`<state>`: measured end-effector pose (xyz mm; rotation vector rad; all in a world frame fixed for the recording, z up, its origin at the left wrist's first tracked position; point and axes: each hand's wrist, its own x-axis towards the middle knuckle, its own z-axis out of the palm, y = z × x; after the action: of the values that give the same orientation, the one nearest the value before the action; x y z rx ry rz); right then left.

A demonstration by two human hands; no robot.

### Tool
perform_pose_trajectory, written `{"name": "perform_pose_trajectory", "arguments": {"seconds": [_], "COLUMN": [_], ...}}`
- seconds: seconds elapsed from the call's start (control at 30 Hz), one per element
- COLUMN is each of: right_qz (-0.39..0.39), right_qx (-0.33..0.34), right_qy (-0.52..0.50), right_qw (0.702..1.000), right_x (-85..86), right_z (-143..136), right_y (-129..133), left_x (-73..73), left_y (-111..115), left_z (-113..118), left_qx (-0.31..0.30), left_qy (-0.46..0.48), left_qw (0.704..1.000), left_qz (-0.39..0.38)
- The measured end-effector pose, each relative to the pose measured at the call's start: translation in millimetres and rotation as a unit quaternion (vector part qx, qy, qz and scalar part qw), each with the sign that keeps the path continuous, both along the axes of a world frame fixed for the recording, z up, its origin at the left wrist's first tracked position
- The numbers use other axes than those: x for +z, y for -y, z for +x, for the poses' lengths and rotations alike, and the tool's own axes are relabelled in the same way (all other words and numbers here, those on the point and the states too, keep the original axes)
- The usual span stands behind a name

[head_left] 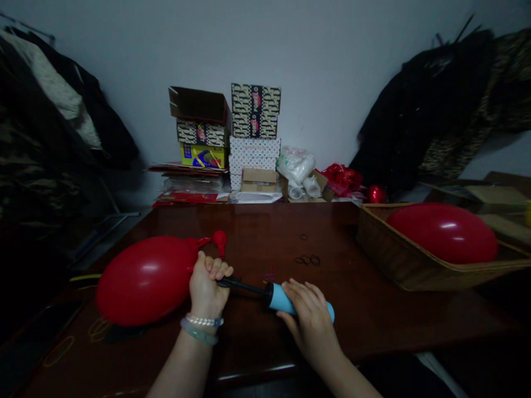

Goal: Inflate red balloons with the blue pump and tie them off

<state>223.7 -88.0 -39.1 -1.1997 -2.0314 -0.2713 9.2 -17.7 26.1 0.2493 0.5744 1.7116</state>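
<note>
The red balloon [143, 281] looks glossy and egg-shaped; the left hand [210, 279] grips its neck and a pump's black end [225, 282], the right hand [306, 314] the smooth blue barrel [281, 299].

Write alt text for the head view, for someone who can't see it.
A person's left hand grips the black end of a blue hand pump beside a large inflated red balloon, while the right hand holds the blue body. On the dark table, a small uninflated red balloon lies nearby; a basket at right holds another inflated balloon.
</note>
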Motion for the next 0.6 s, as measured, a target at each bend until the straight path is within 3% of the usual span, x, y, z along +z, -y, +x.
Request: {"name": "perform_pose_trajectory", "arguments": {"seconds": [0.37,0.6], "right_qz": [-0.028,-0.036], "right_qx": [0.009,0.035], "right_qy": [-0.005,-0.024], "right_qw": [1.0,0.998], "right_x": [1.2,2.1], "right_z": [-19,-21], "right_y": [5,4], "left_x": [-11.3,-2.9], "left_y": [9,9], "left_z": [32,26], "left_qx": [-0.052,-0.055], "left_qy": [-0.01,-0.024], "left_qw": [0.999,0.998], "left_qz": [-0.012,-0.007]}}
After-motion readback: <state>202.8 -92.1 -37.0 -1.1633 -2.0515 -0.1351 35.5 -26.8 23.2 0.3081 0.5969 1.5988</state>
